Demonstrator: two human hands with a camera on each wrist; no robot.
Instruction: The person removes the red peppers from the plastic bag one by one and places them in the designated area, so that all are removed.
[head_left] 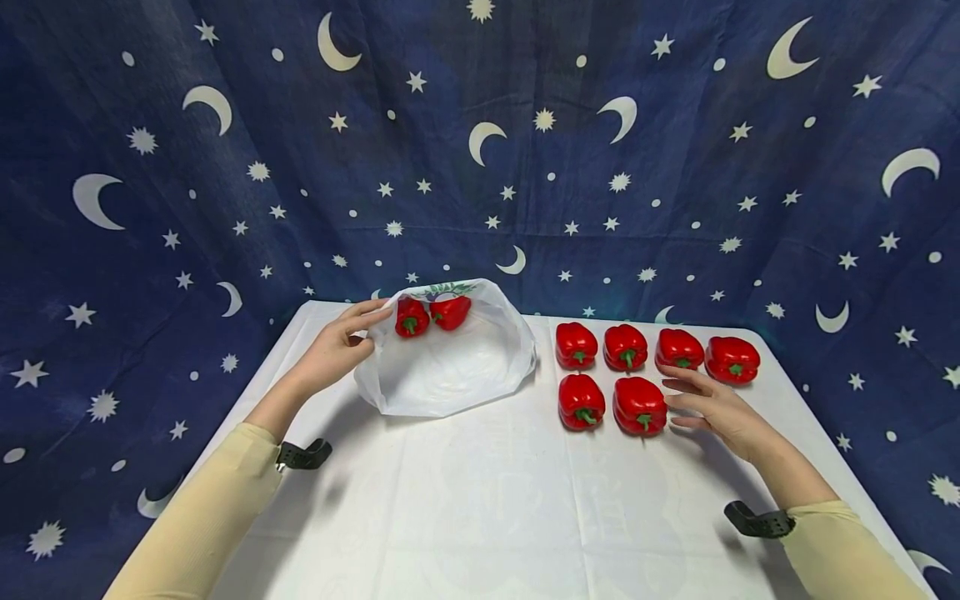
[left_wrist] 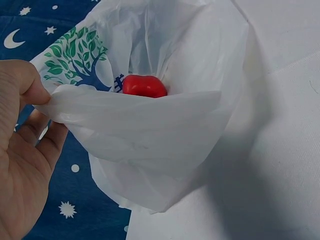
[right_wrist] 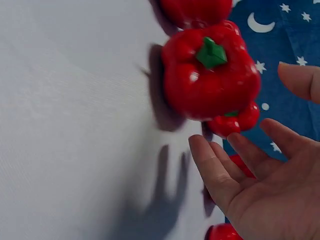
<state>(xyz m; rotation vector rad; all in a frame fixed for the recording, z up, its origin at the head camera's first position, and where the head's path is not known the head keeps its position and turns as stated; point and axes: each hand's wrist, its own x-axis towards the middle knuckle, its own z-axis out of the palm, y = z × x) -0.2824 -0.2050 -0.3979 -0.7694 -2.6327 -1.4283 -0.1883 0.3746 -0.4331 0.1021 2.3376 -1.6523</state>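
Note:
At the left, my left hand pinches the rim of a white plastic bag between thumb and fingers and holds its mouth wide. Two red bell peppers with green stems, one beside the other, lie inside the bag. The left wrist view shows a green tree print on the bag and one red pepper past the near rim. My right hand, fingers spread and holding nothing, is just right of the front-row bell pepper, fingertips close to its side.
Another bell pepper stands left of that one in the front row. Behind them runs a row of several more, from the leftmost pepper to the rightmost pepper. A dark blue star-and-moon curtain hangs behind the white table.

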